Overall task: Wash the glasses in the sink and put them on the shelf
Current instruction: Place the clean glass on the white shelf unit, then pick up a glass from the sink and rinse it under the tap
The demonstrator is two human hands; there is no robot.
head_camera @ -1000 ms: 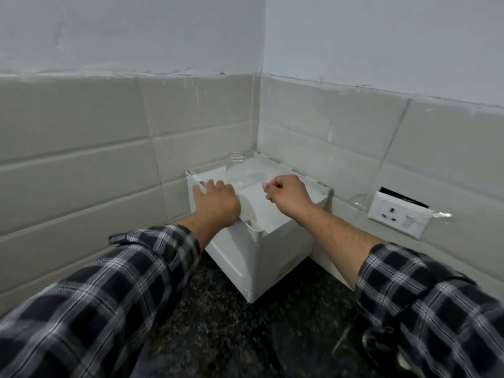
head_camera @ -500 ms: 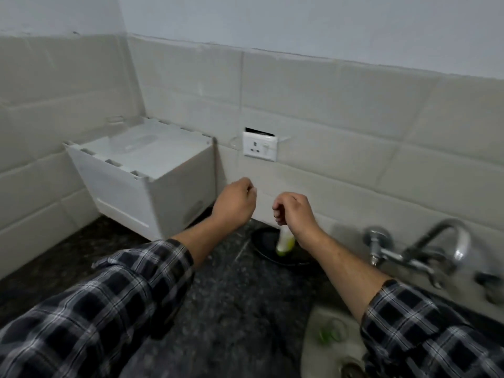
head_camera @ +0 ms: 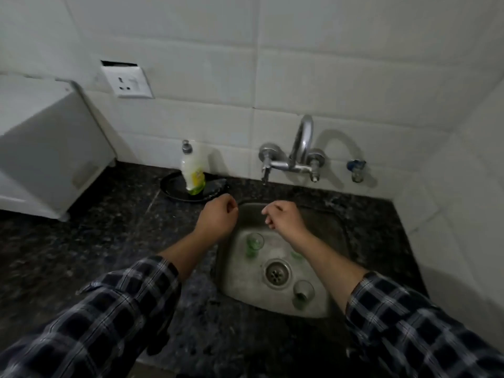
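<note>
A steel sink [head_camera: 240, 290] is set in the dark granite counter. In it stand a green-tinted glass [head_camera: 253, 244] at the left, a clear glass [head_camera: 303, 292] near the drain, and a third greenish glass [head_camera: 296, 255] mostly hidden by my right forearm. My left hand [head_camera: 218, 216] hovers over the sink's left rim with fingers loosely curled, holding nothing. My right hand [head_camera: 282, 218] hangs over the back of the basin, also loosely curled and empty. The white shelf box [head_camera: 49, 148] stands at the left on the counter.
A chrome tap [head_camera: 297, 156] is mounted on the tiled wall above the sink. A dish-soap bottle [head_camera: 193, 170] stands on a black plate [head_camera: 174, 188] left of the tap. A wall socket [head_camera: 126, 82] and a small blue valve [head_camera: 356, 167] are on the wall.
My view and both hands have swung right from the white shelf box to the sink. Both hands left the box empty and now hover over the basin.
</note>
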